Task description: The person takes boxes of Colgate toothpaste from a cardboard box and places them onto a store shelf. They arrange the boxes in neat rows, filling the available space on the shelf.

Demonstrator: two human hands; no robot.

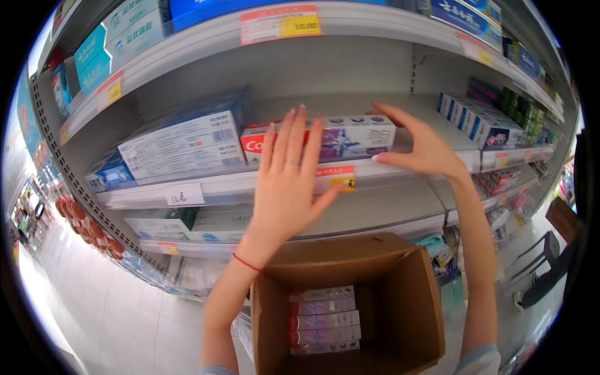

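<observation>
A Colgate toothpaste box, red, white and purple, lies lengthwise at the front of the middle shelf. Across its red end is my left hand, palm down with the fingers spread; whether the fingertips press on the box cannot be told. My right hand curves around the box's right end with thumb and fingers apart, a small gap showing between them and the carton. Below both hands stands an uncovered cardboard box, holding several similar toothpaste boxes in a row.
White and blue cartons are stacked left of my left hand. More toothpaste boxes stand at the right. The upper shelf edge runs above my hands, and a lower shelf lies beneath. At the far right are a stool and a person's leg.
</observation>
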